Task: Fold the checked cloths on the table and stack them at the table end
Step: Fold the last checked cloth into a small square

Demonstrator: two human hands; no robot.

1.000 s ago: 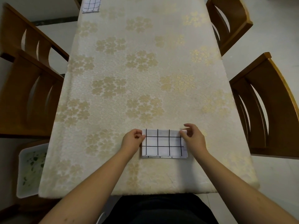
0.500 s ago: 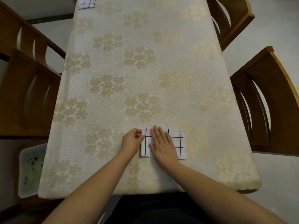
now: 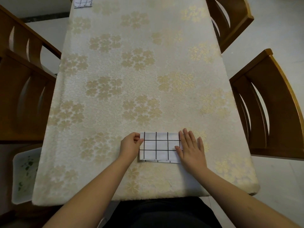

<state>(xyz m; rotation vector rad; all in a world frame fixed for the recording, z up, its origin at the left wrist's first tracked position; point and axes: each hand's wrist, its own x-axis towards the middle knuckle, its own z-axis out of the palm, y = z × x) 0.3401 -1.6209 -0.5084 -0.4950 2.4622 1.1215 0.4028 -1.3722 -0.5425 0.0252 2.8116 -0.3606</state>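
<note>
A white cloth with black checks (image 3: 158, 147), folded into a small rectangle, lies flat near the table's front edge. My left hand (image 3: 130, 144) pinches the cloth's left edge with curled fingers. On the cloth's right end my right hand (image 3: 191, 148) lies flat, fingers straight and spread, pressing it onto the table. A second folded checked cloth (image 3: 83, 2) sits at the far left corner of the table, partly cut off by the frame's top.
The long table (image 3: 139, 79) wears a cream cloth with gold flower prints. Wooden chairs stand on the left (image 3: 21, 89) and on the right (image 3: 269, 102), with another at the far right (image 3: 230, 18). A white tray (image 3: 24, 171) lies on the floor, lower left.
My right hand let go of the cloth's right corner, swept flat across the cloth from its left part, and now presses the right end. The left hand has kept its pinch.
</note>
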